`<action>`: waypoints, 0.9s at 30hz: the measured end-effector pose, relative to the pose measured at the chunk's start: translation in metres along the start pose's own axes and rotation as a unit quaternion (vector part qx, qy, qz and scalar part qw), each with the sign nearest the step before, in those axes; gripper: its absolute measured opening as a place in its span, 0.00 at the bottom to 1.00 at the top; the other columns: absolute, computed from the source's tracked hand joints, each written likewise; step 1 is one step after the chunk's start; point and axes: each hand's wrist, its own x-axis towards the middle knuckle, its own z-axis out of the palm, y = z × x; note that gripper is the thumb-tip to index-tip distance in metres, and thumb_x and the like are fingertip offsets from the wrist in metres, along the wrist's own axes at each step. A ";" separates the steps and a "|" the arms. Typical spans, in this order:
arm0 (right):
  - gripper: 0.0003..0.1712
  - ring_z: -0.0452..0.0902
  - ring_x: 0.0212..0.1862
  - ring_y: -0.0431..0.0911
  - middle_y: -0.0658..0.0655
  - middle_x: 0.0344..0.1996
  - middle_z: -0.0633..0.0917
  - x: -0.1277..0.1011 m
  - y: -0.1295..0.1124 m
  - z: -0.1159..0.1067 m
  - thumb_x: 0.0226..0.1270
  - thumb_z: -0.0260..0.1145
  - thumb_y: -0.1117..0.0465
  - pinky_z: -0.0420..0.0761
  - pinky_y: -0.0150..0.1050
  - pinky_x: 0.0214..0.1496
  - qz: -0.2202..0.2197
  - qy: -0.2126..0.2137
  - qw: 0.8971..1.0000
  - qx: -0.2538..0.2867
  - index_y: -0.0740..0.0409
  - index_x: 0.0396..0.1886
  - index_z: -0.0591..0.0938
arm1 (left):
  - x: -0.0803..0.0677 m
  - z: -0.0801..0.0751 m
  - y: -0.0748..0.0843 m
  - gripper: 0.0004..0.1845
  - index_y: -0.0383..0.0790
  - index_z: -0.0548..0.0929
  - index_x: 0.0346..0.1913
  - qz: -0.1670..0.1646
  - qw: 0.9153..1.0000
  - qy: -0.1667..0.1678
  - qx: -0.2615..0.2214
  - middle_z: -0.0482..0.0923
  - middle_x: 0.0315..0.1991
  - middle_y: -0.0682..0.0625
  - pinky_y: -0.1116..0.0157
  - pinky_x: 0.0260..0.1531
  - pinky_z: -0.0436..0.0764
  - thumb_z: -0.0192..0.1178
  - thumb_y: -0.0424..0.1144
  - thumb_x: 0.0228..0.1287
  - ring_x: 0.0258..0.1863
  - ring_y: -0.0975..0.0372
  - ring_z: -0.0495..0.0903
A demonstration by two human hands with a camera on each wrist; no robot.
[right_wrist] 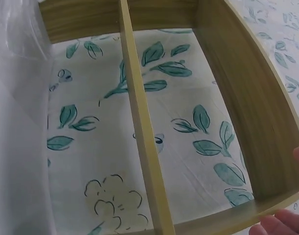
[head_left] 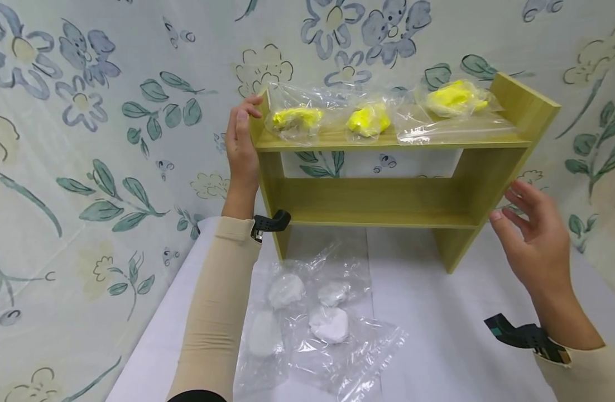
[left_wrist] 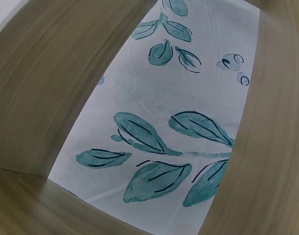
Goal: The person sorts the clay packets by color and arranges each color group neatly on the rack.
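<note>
A small wooden two-tier shelf (head_left: 378, 202) stands upright in front of me, its light brown boards also filling the left wrist view. My left hand (head_left: 243, 153) is at its upper left side panel, fingertips right at the panel's edge. Beside the right side panel is my right hand (head_left: 538, 240), thumb and fingers spread apart, fingertips close to the panel. The right wrist view shows those fingers (right_wrist: 281, 223) by the shelf's edge. On the top board lie clear plastic bags with yellow lumps: one left (head_left: 297, 118), one middle (head_left: 369, 120), one right (head_left: 457, 99).
Several clear bags with white lumps (head_left: 329, 325) lie on the white tabletop (head_left: 428, 329) in front of the shelf, some overlapping. A flower-patterned cloth (head_left: 111, 111) hangs behind and at both sides. The lower board (head_left: 378, 215) sits above the shelf's two legs.
</note>
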 end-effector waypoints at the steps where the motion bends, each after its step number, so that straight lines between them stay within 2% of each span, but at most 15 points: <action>1: 0.35 0.68 0.66 0.42 0.51 0.66 0.70 -0.003 0.000 0.000 0.64 0.62 0.68 0.69 0.25 0.61 -0.002 -0.002 1.000 0.002 0.48 0.70 0.66 | 0.000 0.000 0.000 0.12 0.46 0.71 0.36 0.000 1.000 -0.001 0.002 0.73 0.60 0.40 0.71 0.69 0.54 0.35 0.36 0.73 0.67 0.63 0.64; 9: 0.35 0.67 0.66 0.37 0.54 0.66 0.70 -0.025 0.003 0.016 0.64 0.63 0.69 0.67 0.19 0.58 -0.045 -0.066 0.997 -0.010 0.50 0.70 0.65 | -0.001 0.001 0.004 0.12 0.46 0.71 0.37 0.000 1.000 -0.001 0.005 0.73 0.60 0.40 0.72 0.69 0.53 0.35 0.36 0.73 0.67 0.67 0.63; 16: 0.40 0.69 0.61 0.30 0.59 0.62 0.75 -0.037 0.007 0.039 0.56 0.70 0.72 0.66 0.17 0.58 -0.109 -0.141 0.984 -0.006 0.53 0.69 0.68 | -0.003 0.002 0.002 0.12 0.47 0.70 0.37 0.003 1.000 0.001 0.013 0.72 0.60 0.38 0.71 0.69 0.53 0.35 0.36 0.73 0.67 0.68 0.63; 19: 0.40 0.68 0.61 0.28 0.61 0.62 0.75 -0.041 0.008 0.050 0.54 0.70 0.74 0.66 0.17 0.58 -0.120 -0.159 0.980 0.008 0.58 0.68 0.69 | -0.003 0.002 0.002 0.12 0.46 0.70 0.37 0.002 1.000 -0.001 0.022 0.72 0.61 0.39 0.71 0.69 0.52 0.34 0.37 0.74 0.67 0.70 0.62; 23: 0.39 0.68 0.63 0.31 0.63 0.62 0.75 -0.045 0.009 0.065 0.51 0.70 0.78 0.66 0.19 0.60 -0.123 -0.171 0.977 0.036 0.64 0.66 0.69 | -0.003 0.001 0.002 0.12 0.46 0.70 0.38 0.005 1.000 -0.002 0.020 0.72 0.61 0.39 0.71 0.69 0.52 0.34 0.37 0.74 0.67 0.70 0.62; 27: 0.38 0.69 0.63 0.37 0.62 0.61 0.75 -0.048 0.006 0.078 0.52 0.70 0.77 0.67 0.21 0.61 -0.129 -0.184 0.973 0.047 0.63 0.65 0.70 | -0.004 0.000 0.003 0.12 0.45 0.70 0.38 0.013 1.000 -0.004 0.019 0.72 0.60 0.37 0.70 0.70 0.52 0.34 0.36 0.74 0.67 0.68 0.62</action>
